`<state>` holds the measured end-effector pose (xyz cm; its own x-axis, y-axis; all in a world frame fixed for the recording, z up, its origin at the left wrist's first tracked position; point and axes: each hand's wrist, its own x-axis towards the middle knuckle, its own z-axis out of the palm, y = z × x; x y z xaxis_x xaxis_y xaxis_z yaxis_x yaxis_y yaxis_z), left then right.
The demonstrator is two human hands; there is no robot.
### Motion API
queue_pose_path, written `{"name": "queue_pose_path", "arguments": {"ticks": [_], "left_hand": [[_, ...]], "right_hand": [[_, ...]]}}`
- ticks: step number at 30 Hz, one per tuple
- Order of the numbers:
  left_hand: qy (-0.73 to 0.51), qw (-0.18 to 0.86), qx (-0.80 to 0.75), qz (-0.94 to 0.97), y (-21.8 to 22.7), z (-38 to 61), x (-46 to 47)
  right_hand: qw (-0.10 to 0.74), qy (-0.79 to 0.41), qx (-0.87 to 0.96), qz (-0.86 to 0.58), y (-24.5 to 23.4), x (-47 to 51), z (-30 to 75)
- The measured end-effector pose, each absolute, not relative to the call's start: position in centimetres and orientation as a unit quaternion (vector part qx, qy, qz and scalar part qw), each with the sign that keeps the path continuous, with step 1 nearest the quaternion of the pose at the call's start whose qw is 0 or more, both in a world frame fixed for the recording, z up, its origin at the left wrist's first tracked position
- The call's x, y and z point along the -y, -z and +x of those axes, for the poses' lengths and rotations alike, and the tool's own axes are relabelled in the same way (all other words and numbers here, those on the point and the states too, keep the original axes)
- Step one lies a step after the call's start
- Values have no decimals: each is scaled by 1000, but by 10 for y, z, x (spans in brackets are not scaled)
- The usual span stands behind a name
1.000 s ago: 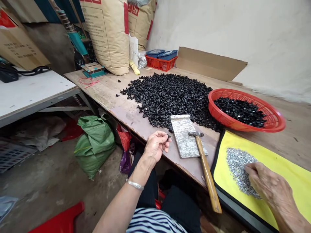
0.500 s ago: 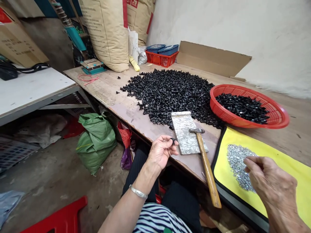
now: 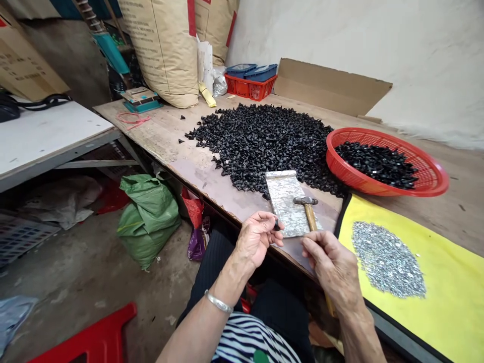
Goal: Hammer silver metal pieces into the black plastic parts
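Observation:
Between thumb and fingers, my left hand (image 3: 259, 236) pinches a small black plastic part (image 3: 277, 225) near the front edge of the metal plate (image 3: 287, 204). My right hand (image 3: 333, 262) is closed in a pinch just to the right; whatever its fingertips hold is too small to make out. A hammer (image 3: 310, 214) lies with its head on the plate, and my right hand covers most of its wooden handle. Small silver metal pieces (image 3: 387, 259) are heaped on a yellow mat (image 3: 449, 282). Behind the plate spreads a large pile of black plastic parts (image 3: 264, 141).
A red plastic basket (image 3: 434, 171) with more black parts stands at the right. Farther back are a red crate (image 3: 251, 89) with blue containers, a cardboard sheet (image 3: 328, 85) and a tall paper sack (image 3: 166, 55). A green sack (image 3: 149, 222) sits on the floor at left.
My right hand has moved left from the silver pieces to beside my left hand, now over the hammer's handle. My left hand keeps the black part and has barely moved.

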<state>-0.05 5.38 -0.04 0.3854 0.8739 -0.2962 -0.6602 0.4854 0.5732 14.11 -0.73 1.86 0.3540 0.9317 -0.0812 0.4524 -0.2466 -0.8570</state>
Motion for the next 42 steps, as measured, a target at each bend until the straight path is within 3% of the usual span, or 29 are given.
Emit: {"name": "queue_pose_path", "arguments": {"ticks": [8,21,33,42], "left_hand": [[-521,739,-347,250,-5,1,-55],[-454,836,-292,99,7,8,-50],[-511,720,-391,261,-6,15,-41],[-486,736,-381,277,-11,17,-36]], "right_hand": [[402,-377,448,-704,-17,10,138],[450,-391,422,-683,-21,11,136],[489,-375,428,-661,-23,10,134],[519,-316,469,-641,-19,3,131]]}}
